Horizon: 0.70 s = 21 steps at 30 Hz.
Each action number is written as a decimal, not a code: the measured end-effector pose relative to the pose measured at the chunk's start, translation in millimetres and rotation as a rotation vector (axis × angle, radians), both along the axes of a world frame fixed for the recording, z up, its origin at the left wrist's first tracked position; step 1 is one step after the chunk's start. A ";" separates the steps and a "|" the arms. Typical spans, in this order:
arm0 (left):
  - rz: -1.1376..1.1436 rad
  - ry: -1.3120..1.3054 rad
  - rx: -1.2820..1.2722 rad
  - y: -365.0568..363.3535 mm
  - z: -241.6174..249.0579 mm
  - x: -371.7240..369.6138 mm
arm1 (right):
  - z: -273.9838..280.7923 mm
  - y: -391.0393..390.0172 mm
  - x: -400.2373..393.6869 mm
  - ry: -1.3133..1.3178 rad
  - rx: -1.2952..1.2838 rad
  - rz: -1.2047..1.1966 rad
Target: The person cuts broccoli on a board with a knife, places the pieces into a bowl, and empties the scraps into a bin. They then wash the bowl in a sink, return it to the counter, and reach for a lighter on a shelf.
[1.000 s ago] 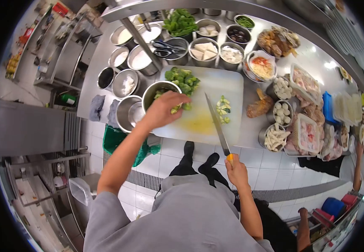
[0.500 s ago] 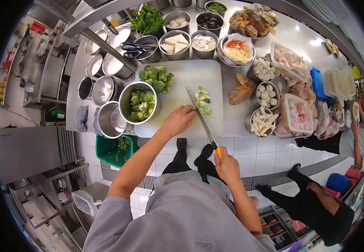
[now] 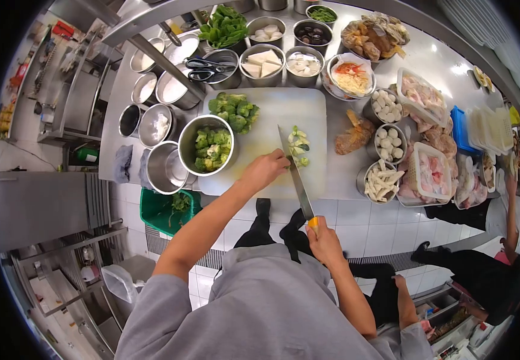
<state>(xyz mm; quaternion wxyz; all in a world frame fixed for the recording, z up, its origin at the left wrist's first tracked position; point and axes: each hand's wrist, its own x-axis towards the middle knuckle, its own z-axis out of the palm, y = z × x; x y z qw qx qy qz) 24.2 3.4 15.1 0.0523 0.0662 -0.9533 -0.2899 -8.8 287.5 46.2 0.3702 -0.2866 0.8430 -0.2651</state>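
My right hand (image 3: 324, 243) is wrapped round the yellow handle of a long kitchen knife (image 3: 297, 180), its blade pointing away over the white cutting board (image 3: 266, 129). Curled beside the blade, on its left, my left hand (image 3: 264, 171) pinches what looks like a small broccoli piece, mostly hidden by the fingers. Cut pale-green broccoli pieces (image 3: 298, 144) lie just right of the blade. Larger broccoli florets (image 3: 234, 111) are heaped on the board's far left corner. A steel pot (image 3: 183, 147) holding more florets stands over the board's left edge.
Several steel pots surround the board, one with white blocks (image 3: 263, 63), one with scissors (image 3: 212, 67). Right are a brown piece of meat (image 3: 354, 133), pots of white balls (image 3: 390, 143) and raw meat trays (image 3: 434, 171). A green bin (image 3: 158, 210) sits below left. Other people stand at right.
The view has shifted slightly, moving the counter rightward in the picture. My left hand is now closer against the knife blade. At lower right, another person has come nearer behind my right arm.
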 end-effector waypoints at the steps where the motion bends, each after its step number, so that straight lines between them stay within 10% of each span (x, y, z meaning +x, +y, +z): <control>1: 0.017 0.001 0.026 -0.1 -1.6 1.2 | -6.6 -2.1 -0.5 -0.006 -0.010 -0.006; 10: 0.257 0.253 -0.180 -87.3 66.7 -25.0 | -15.1 -1.8 -2.7 0.010 0.012 -0.034; 21: 0.246 -0.143 -0.449 -200.9 61.8 -23.5 | -1.7 -7.7 -3.3 0.018 0.079 -0.051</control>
